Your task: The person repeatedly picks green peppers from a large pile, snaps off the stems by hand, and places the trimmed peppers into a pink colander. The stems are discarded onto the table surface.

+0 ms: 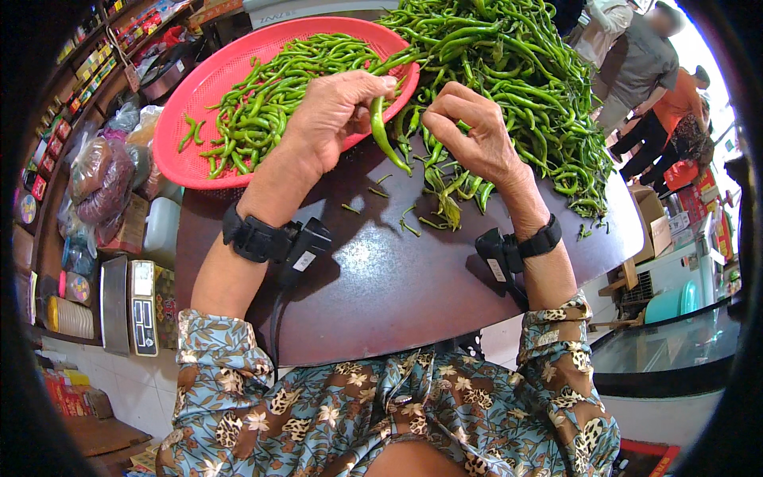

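A long green chili pepper (381,137) hangs tip-down from my left hand (332,111), gripped between thumb and fingers over the near right rim of a pink-red plastic basket (176,137). Many picked chili peppers (266,111) lie inside that basket. Just right of the held pepper, my right hand (478,137) is closed with its fingers curled in a pinch. Whatever it may hold is hidden. Behind and beside it rises a big heap of green chili peppers (548,103) with leaves and stalks. Small loose stems (410,224) are scattered on the dark table (373,290) below my hands.
Black straps with small boxes (266,238) sit on both wrists, a cable trailing from the left one. Left of the table stand a scale (144,308), a white jug (161,226) and filled plastic bags (102,175). A glass-topped case (668,346) is at right. People stand beyond the heap.
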Available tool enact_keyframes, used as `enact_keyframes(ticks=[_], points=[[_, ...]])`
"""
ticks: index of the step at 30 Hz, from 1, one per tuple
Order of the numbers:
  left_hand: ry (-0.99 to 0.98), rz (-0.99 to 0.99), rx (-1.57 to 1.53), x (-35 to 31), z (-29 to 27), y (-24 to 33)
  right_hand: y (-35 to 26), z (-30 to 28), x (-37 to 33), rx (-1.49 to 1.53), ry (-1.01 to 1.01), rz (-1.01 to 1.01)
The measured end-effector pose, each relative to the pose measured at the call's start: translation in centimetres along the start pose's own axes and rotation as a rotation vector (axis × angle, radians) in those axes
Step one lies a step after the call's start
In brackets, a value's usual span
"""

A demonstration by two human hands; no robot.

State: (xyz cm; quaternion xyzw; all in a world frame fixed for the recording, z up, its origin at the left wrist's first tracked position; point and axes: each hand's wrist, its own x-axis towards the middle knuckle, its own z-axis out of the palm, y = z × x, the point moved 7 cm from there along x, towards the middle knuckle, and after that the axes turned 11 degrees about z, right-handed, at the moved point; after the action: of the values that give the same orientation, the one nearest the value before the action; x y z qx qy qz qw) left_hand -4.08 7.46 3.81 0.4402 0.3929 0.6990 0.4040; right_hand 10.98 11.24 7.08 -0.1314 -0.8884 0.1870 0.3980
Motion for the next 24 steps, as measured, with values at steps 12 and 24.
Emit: enact_keyframes(ticks=[12, 24], points=[[0.313, 0.321, 0.058, 1.6, -6.6, 5.2, 0.5, 0.0, -0.1, 0.016, 0.023, 0.042], [0.427, 0.587, 0.202, 1.0, -8.4, 9.0, 0.8, 0.1, -0.3, 0.028, 0.03, 0.048]])
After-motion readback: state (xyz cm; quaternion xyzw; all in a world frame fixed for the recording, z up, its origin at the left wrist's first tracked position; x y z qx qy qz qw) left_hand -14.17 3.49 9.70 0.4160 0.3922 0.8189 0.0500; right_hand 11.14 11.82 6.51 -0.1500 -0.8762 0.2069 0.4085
